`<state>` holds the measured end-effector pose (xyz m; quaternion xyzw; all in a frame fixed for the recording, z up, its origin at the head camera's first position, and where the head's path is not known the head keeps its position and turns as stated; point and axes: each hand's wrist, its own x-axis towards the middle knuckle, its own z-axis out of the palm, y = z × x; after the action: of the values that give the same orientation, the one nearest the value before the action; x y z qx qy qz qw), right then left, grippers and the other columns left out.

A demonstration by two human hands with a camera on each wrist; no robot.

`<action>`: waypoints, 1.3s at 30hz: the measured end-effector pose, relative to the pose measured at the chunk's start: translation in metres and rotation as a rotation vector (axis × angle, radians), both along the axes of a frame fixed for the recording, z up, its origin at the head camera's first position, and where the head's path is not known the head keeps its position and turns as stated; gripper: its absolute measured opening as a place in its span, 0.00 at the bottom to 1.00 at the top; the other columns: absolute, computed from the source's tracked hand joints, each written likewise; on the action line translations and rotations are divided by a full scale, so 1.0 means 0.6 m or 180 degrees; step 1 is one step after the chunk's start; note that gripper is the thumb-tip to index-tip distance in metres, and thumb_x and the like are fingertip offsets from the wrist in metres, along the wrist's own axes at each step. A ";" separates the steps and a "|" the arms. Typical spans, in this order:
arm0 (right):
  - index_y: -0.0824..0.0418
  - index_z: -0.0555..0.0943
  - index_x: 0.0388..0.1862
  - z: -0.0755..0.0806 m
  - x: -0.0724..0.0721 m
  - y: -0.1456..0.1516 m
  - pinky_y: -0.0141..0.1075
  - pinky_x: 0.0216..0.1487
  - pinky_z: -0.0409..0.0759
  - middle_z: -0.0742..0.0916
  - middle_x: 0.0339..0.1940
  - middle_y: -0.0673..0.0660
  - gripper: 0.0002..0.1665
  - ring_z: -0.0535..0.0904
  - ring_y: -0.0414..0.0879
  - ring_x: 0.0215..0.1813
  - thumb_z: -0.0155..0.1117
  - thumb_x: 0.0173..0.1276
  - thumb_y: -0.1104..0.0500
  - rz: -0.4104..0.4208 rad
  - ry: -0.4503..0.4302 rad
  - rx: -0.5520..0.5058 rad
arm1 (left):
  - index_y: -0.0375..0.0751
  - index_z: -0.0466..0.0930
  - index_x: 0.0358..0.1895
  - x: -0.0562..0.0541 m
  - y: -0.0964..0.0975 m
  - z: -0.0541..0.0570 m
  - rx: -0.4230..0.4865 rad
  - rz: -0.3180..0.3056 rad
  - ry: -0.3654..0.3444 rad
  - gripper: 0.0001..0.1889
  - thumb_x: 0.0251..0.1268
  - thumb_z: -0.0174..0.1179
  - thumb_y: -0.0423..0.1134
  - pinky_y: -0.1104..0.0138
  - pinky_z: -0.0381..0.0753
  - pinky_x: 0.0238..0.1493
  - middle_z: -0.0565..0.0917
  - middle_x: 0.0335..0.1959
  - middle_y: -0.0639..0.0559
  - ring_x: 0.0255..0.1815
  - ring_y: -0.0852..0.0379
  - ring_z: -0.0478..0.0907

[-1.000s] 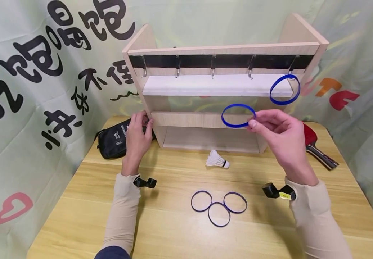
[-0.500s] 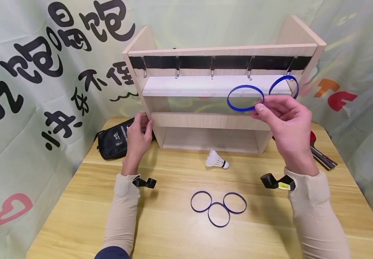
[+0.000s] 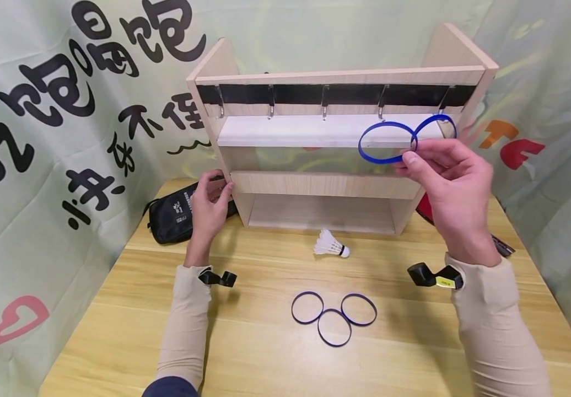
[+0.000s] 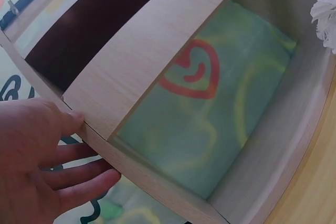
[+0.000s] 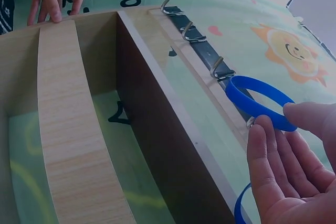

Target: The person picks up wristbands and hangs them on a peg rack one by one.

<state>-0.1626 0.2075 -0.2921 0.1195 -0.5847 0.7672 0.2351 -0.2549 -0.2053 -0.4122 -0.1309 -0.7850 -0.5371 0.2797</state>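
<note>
My right hand [image 3: 456,187] pinches a blue ring [image 3: 387,124] between thumb and fingers, held up in front of the rack's hooks. In the right wrist view this blue band [image 5: 260,103] overlaps the hook strip. Another blue ring [image 3: 434,118] hangs from the rightmost hook, partly hidden behind my right hand. My left hand [image 3: 208,209] rests against the left side of the wooden rack [image 3: 310,184], thumb at its front edge and fairly straight fingers along the outer side [image 4: 63,166]. Three more rings [image 3: 334,328] lie touching one another on the table.
A shuttlecock [image 3: 331,244] lies in front of the rack. A black pouch [image 3: 171,215] sits beside its left side, partly behind my left hand. At the right, a red table tennis bat [image 3: 424,208] is mostly covered by my right hand. Several metal hooks [image 3: 325,105] line the black strip.
My right hand has risen and moved right with the pinched ring, which now overlaps the hanging ring in the head view. My left hand stays against the rack.
</note>
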 end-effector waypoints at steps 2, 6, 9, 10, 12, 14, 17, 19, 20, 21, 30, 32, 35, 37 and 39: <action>0.77 0.86 0.55 0.001 0.000 0.001 0.35 0.50 0.90 0.95 0.45 0.62 0.19 0.95 0.48 0.39 0.78 0.67 0.71 -0.0044 -0.0014 0.0001 | 0.30 0.78 0.64 0.000 0.000 0.001 0.0060 -0.0069 -0.0023 0.18 0.78 0.67 0.30 0.79 0.86 0.43 0.90 0.55 0.28 0.51 0.29 0.91; 0.76 0.86 0.54 0.005 0.001 0.002 0.34 0.50 0.90 0.95 0.45 0.60 0.19 0.95 0.48 0.39 0.80 0.67 0.69 -0.0119 -0.0057 -0.0006 | 0.32 0.77 0.67 0.001 -0.002 0.000 0.0078 -0.0134 -0.0161 0.19 0.78 0.66 0.31 0.78 0.87 0.42 0.89 0.57 0.29 0.53 0.28 0.90; 0.76 0.86 0.54 0.007 0.001 0.002 0.35 0.49 0.91 0.95 0.44 0.60 0.20 0.95 0.48 0.39 0.80 0.66 0.69 -0.0119 -0.0054 -0.0053 | 0.34 0.75 0.68 0.001 -0.003 0.000 0.0056 -0.0180 -0.0290 0.20 0.80 0.65 0.32 0.78 0.87 0.41 0.88 0.59 0.29 0.55 0.29 0.90; 0.76 0.86 0.54 0.008 0.000 0.001 0.36 0.49 0.91 0.95 0.44 0.61 0.20 0.95 0.49 0.39 0.80 0.66 0.69 -0.0111 -0.0044 -0.0079 | 0.34 0.74 0.69 0.001 -0.003 0.000 0.0049 -0.0198 -0.0328 0.20 0.80 0.65 0.33 0.78 0.87 0.41 0.88 0.60 0.29 0.56 0.30 0.90; 0.77 0.85 0.54 0.010 0.000 0.000 0.36 0.48 0.91 0.95 0.44 0.62 0.21 0.95 0.49 0.39 0.80 0.66 0.69 -0.0120 -0.0036 -0.0100 | 0.35 0.73 0.69 0.002 -0.004 0.001 0.0028 -0.0227 -0.0383 0.20 0.81 0.64 0.33 0.79 0.87 0.41 0.88 0.60 0.29 0.57 0.30 0.90; 0.77 0.85 0.55 0.013 -0.001 0.000 0.36 0.47 0.91 0.95 0.45 0.61 0.22 0.95 0.49 0.39 0.81 0.65 0.69 -0.0138 -0.0052 -0.0105 | 0.35 0.73 0.70 0.003 -0.004 0.002 0.0017 -0.0249 -0.0411 0.20 0.82 0.63 0.34 0.79 0.87 0.41 0.87 0.61 0.29 0.57 0.30 0.90; 0.77 0.85 0.54 0.016 -0.005 -0.003 0.36 0.47 0.91 0.95 0.45 0.62 0.22 0.95 0.49 0.39 0.82 0.64 0.69 -0.0142 -0.0046 -0.0120 | 0.36 0.73 0.70 0.004 -0.004 0.003 -0.0020 -0.0239 -0.0424 0.20 0.82 0.63 0.34 0.72 0.91 0.43 0.87 0.61 0.30 0.57 0.31 0.90; 0.76 0.86 0.53 0.017 -0.010 -0.006 0.36 0.47 0.91 0.95 0.45 0.62 0.21 0.95 0.49 0.39 0.82 0.63 0.70 -0.0148 -0.0039 -0.0104 | 0.37 0.73 0.70 0.005 -0.004 0.004 -0.0040 -0.0224 -0.0432 0.20 0.82 0.63 0.35 0.61 0.93 0.46 0.88 0.61 0.30 0.57 0.32 0.90; 0.75 0.86 0.53 0.017 -0.012 -0.007 0.36 0.46 0.91 0.95 0.45 0.61 0.21 0.95 0.49 0.39 0.82 0.63 0.70 -0.0163 -0.0036 -0.0087 | 0.37 0.73 0.70 0.005 -0.004 0.004 -0.0047 -0.0217 -0.0436 0.20 0.82 0.63 0.35 0.56 0.93 0.47 0.88 0.61 0.31 0.57 0.32 0.90; 0.75 0.87 0.53 0.017 -0.014 -0.009 0.36 0.46 0.91 0.95 0.45 0.61 0.21 0.95 0.49 0.39 0.82 0.63 0.70 -0.0184 -0.0029 -0.0070 | 0.37 0.73 0.70 0.006 -0.004 0.004 -0.0053 -0.0212 -0.0439 0.20 0.82 0.63 0.35 0.51 0.93 0.48 0.88 0.61 0.31 0.57 0.32 0.90; 0.69 0.89 0.52 0.013 -0.025 -0.007 0.32 0.45 0.90 0.95 0.44 0.56 0.19 0.95 0.44 0.39 0.84 0.63 0.68 -0.0390 -0.0160 0.0193 | 0.37 0.73 0.70 0.007 -0.003 0.004 -0.0055 -0.0200 -0.0442 0.20 0.82 0.63 0.35 0.43 0.91 0.50 0.88 0.61 0.31 0.57 0.33 0.91; 0.67 0.89 0.52 0.010 -0.025 -0.005 0.30 0.46 0.90 0.95 0.44 0.55 0.19 0.95 0.43 0.39 0.83 0.64 0.66 -0.0412 -0.0206 0.0276 | 0.38 0.73 0.70 0.006 -0.003 0.004 -0.0054 -0.0198 -0.0439 0.20 0.83 0.63 0.35 0.42 0.91 0.51 0.88 0.61 0.32 0.57 0.33 0.91; 0.66 0.89 0.53 0.003 -0.023 -0.001 0.27 0.47 0.89 0.95 0.44 0.53 0.18 0.95 0.42 0.38 0.82 0.66 0.65 -0.0442 -0.0277 0.0410 | 0.38 0.73 0.71 0.005 -0.004 0.004 -0.0031 -0.0221 -0.0449 0.20 0.83 0.63 0.35 0.42 0.91 0.51 0.87 0.62 0.32 0.57 0.34 0.90; 0.66 0.89 0.54 -0.003 -0.021 0.000 0.27 0.47 0.89 0.95 0.43 0.52 0.18 0.94 0.41 0.38 0.82 0.67 0.65 -0.0437 -0.0283 0.0473 | 0.38 0.73 0.70 0.005 -0.004 0.003 -0.0017 -0.0230 -0.0458 0.20 0.82 0.63 0.35 0.42 0.90 0.51 0.87 0.62 0.32 0.57 0.34 0.90; 0.67 0.89 0.54 -0.009 -0.018 0.001 0.27 0.47 0.89 0.96 0.43 0.52 0.18 0.94 0.41 0.38 0.81 0.67 0.65 -0.0421 -0.0276 0.0539 | 0.38 0.73 0.70 0.005 -0.005 0.002 -0.0006 -0.0235 -0.0458 0.20 0.82 0.63 0.35 0.40 0.90 0.51 0.87 0.62 0.32 0.57 0.34 0.91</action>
<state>-0.1733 0.2079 -0.2975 0.0668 -0.6637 0.7023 0.2487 -0.2521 -0.2081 -0.4112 -0.1212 -0.7982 -0.5543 0.2024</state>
